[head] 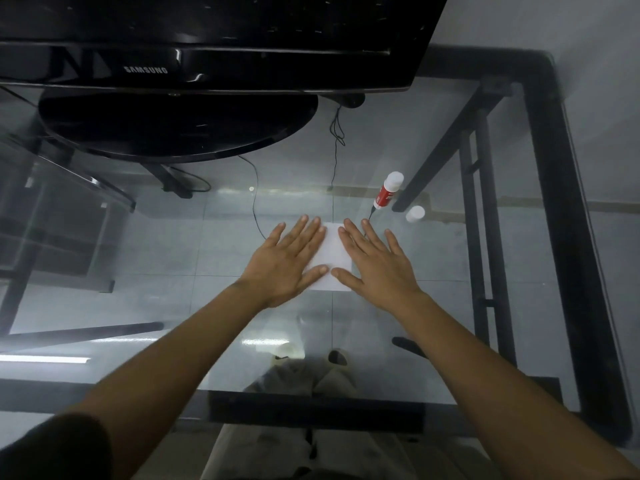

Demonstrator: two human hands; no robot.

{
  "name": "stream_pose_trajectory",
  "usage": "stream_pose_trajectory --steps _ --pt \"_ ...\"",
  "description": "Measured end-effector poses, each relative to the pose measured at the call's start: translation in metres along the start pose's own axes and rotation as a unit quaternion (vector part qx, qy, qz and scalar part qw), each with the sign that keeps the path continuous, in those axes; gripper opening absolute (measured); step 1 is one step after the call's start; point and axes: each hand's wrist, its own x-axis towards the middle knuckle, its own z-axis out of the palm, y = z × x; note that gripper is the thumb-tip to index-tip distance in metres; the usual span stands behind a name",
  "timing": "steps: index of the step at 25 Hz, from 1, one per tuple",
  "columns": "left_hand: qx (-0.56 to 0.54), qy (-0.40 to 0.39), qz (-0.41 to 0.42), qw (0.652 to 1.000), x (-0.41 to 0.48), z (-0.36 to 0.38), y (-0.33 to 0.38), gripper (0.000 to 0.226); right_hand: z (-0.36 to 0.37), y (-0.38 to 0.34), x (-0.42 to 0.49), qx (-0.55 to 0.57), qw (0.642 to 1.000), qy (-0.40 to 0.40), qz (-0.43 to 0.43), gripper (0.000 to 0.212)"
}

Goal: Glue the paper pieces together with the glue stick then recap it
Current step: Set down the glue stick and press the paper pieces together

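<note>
White paper (331,252) lies flat on the glass table, mostly covered by my hands. My left hand (289,263) presses flat on its left side with fingers spread. My right hand (375,265) presses flat on its right side, fingers spread too. Neither hand holds anything. I cannot tell how many sheets are stacked. The red and white glue stick (388,195) stands upright beyond my right hand, apart from it. Its white cap (415,213) sits by itself on the glass just right of the stick.
A black monitor (194,43) on a round base (176,126) fills the far side of the glass table (450,271). Thin cables (256,202) run from it toward the paper. The black table frame (568,237) runs along the right and near edges.
</note>
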Motion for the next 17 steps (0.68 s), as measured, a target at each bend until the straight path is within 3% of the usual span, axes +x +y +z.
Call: stream_pose_trajectory --steps 3,11,15,17 --pt "0.058 -0.045 0.033 0.997 -0.006 0.009 -0.012 0.076 -0.002 -0.001 0.000 -0.001 1.000 -0.001 0.006 0.072" --pt "0.036 -0.053 0.134 0.989 -0.051 0.021 -0.008 0.068 -0.004 -0.001 -0.001 -0.006 1.000 -0.011 0.007 0.071" --pt "-0.067 0.013 0.013 0.998 -0.020 0.015 0.003 0.058 -0.003 -0.001 -0.002 -0.003 1.000 -0.006 0.004 0.071" --pt "-0.067 0.018 -0.038 0.997 -0.009 0.021 0.012 0.058 -0.002 -0.002 -0.002 -0.016 1.000 -0.009 0.007 0.072"
